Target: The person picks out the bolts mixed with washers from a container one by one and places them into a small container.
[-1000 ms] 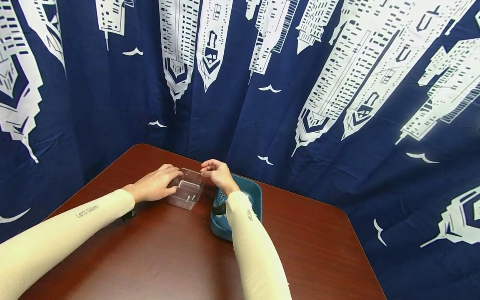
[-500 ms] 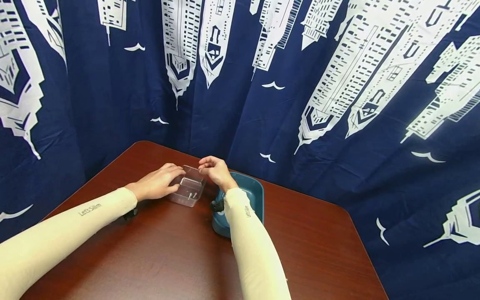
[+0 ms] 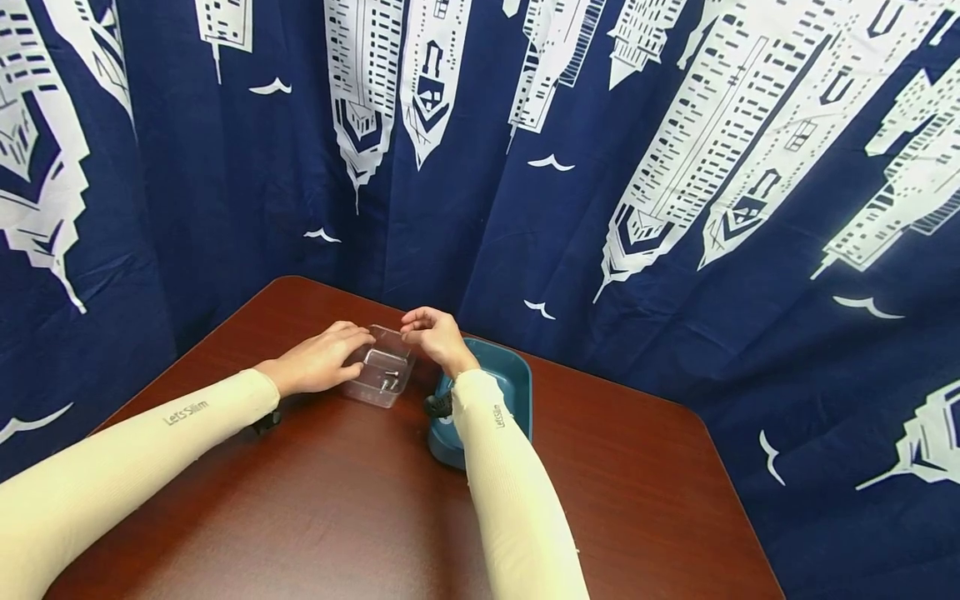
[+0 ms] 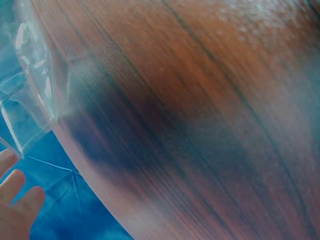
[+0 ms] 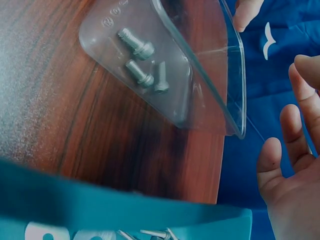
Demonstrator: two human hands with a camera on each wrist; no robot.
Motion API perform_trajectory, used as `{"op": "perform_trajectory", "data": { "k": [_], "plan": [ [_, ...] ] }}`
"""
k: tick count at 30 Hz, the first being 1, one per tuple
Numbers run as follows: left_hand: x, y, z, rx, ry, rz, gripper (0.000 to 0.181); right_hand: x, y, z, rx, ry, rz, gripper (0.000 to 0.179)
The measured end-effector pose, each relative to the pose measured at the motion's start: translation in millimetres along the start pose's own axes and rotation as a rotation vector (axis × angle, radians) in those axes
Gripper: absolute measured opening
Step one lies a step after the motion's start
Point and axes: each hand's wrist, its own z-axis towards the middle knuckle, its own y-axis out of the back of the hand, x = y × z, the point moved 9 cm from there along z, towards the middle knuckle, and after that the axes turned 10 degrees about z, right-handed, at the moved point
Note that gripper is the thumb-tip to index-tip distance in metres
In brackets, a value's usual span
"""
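A clear plastic box (image 3: 375, 392) sits on the table, with three metal bolts (image 5: 140, 77) lying inside it. My left hand (image 3: 322, 360) rests at the box's left side, its fingers extended along the rim; in the left wrist view its fingertips (image 4: 12, 185) are spread right by the box edge. Over the box's right edge hovers my right hand (image 3: 438, 337), fingers loosely bent. In the right wrist view nothing shows between its thumb and fingers. Below the right forearm stands a teal tray (image 3: 525, 392), partly hidden, holding washers (image 5: 47, 232) and more bolts (image 5: 156, 233).
The brown wooden table (image 3: 300, 517) ends just behind the box. A dark blue curtain (image 3: 480, 242) with white building shapes hangs close behind it. A black strap (image 3: 438, 406) is on the right wrist, above the tray.
Another bolt shows in the box, beside the ones seen before. Both hands have stayed nearly in place; the whole view has shifted slightly.
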Motion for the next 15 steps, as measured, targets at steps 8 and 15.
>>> {"op": "perform_trajectory", "data": {
  "k": [8, 15],
  "plan": [
    [0.2, 0.2, 1.4, 0.015, 0.009, 0.003, 0.047, 5.5, 5.9, -1.2, -0.005, 0.009, 0.004, 0.024],
    [1.5, -2.9, 2.1, 0.029, 0.013, -0.001, 0.047, 6.0, 10.8, -5.9, -0.014, 0.033, 0.017, 0.023]
  ]
}}
